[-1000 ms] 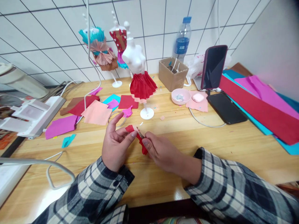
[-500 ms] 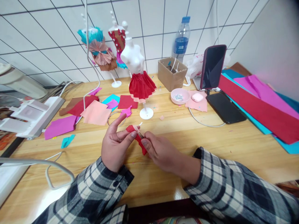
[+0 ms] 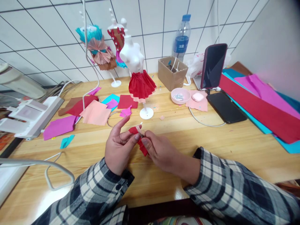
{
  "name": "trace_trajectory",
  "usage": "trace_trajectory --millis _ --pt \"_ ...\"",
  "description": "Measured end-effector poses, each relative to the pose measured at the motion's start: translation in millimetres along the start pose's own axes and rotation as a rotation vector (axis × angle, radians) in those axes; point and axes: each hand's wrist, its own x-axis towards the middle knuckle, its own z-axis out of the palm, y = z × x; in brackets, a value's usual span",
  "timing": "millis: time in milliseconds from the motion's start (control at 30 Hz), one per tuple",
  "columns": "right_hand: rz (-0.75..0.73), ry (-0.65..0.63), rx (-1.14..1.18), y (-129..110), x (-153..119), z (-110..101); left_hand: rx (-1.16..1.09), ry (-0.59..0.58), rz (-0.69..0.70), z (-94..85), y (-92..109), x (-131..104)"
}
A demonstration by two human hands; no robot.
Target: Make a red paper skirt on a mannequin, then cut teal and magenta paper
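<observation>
My left hand pinches a small folded piece of red crepe paper with a pale pink strip along it, between thumb and fingers; its index finger points up and away. My right hand is closed round a slim metallic tool, whose exact kind is too small to tell. The tool's end lies against the pink strip by my left thumb. Beyond my hands stands a white mini mannequin on a round base, wearing a pleated red skirt with a pink hem.
Two dressed mannequins stand against the tiled wall. Paper scraps lie left of centre, beside a power strip. A cardboard box, pink bowl, bottle, phones and coloured paper sheets occupy the right. Cables cross the left side.
My left hand has shifted slightly right, closer to my right hand. The tool and the pink strip are angled a little more upright. Both hands keep their grip.
</observation>
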Motion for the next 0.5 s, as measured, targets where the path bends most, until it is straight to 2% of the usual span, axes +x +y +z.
trace_trajectory --millis 500 --pt "0.010 0.017 0.021 -0.1 0.1 2.6 -0.067 0.019 -0.025 3.0 -1.8 -0.9"
